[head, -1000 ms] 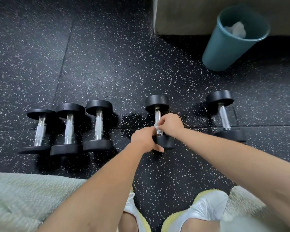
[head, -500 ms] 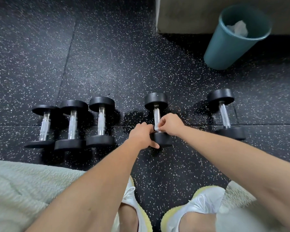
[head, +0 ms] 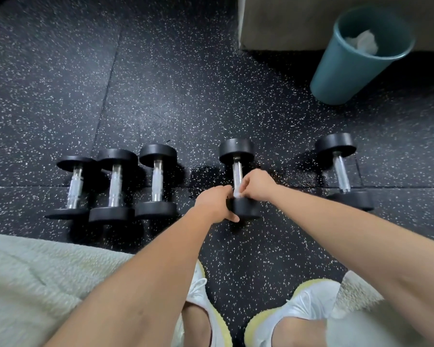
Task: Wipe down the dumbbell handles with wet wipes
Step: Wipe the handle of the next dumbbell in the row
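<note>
The dumbbell (head: 237, 171) lies on the speckled black floor (head: 161, 83) just right of the picture's centre, with its handle running from 12 to 6 o'clock. Only the far half of the handle shows, because both hands cover the near half.

The right hand (head: 258, 182) is curled over the handle from 3 o'clock. It pinches a wet wipe (head: 236, 194), of which only a small white scrap shows below the knuckles, and its fingertips are hidden. The left hand (head: 212, 205) comes in from 8 o'clock and grips the dumbbell's near head, thumb laid across the front. Its other fingers are out of sight behind the head.

At 9 o'clock from this dumbbell, three dumbbells (head: 115, 186) lie parallel and close together. A glossy dark patch (head: 203, 176) lies on the floor between them and it, and I cannot tell whether it is wet or shadow. At 3 o'clock, well apart, lies a lone dumbbell (head: 341, 175).

At 1 o'clock stands a teal bin (head: 346, 68) with something crumpled and white (head: 362, 42) inside, its contents otherwise hidden. Beside it a beige block (head: 286, 21) is cut off by the top edge. At 6 o'clock are two white shoes (head: 303, 304), partly covered by the forearms. Pale fabric (head: 35, 284) at 7 o'clock is blurred and runs off the frame.
</note>
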{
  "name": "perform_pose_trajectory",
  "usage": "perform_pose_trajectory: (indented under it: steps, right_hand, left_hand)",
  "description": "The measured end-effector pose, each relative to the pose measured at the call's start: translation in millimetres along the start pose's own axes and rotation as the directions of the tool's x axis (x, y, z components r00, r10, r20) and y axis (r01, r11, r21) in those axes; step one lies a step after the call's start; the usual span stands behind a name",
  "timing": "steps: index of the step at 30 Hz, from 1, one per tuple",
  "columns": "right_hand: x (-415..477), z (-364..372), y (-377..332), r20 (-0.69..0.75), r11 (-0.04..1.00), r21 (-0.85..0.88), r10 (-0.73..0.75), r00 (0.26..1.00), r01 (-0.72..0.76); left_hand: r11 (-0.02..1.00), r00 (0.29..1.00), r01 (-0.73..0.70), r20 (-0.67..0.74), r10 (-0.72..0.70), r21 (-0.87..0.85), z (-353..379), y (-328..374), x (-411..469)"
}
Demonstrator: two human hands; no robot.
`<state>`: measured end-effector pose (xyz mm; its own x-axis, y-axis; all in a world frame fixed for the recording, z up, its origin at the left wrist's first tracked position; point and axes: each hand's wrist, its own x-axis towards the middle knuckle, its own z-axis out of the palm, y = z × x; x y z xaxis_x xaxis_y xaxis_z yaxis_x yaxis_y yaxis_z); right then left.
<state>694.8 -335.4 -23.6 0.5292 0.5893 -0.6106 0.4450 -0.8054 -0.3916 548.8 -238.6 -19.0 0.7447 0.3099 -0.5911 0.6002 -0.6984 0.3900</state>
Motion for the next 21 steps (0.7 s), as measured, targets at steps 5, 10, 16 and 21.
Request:
perform_pose_trajectory:
  steps: [5, 10, 16, 21]
  right_hand:
    - [9.1, -14.0, -9.4, -0.104, 0.999, 0.034, -0.001, 0.995, 0.005]
    - [21.1, 0.1, -19.8, -0.2, 0.993, 0.109, 0.06, 0.978, -0.038]
    - [12.2, 11.2, -17.9, 0.035, 0.993, -0.109, -0.049, 0.998, 0.052]
    - [29.3, -5.0, -29.8, -0.199, 1.0, -0.012, -0.027, 0.98, 0.025]
  left_hand:
    - [1.0, 0.998, 0.018, 0.058, -0.018, 0.006, -6.1, -0.2, 3.8]
    - [1.0, 1.0, 0.009, 0.02, -0.009, 0.007, -3.4, 5.6, 3.3]
    - [0.997, 0.999, -0.005, 0.038, 0.002, 0.08, -7.4, -0.2, 10.3]
    - [0.999, 0.999, 0.0, 0.05, -0.002, 0.044, -6.8, -4.5, 6.7]
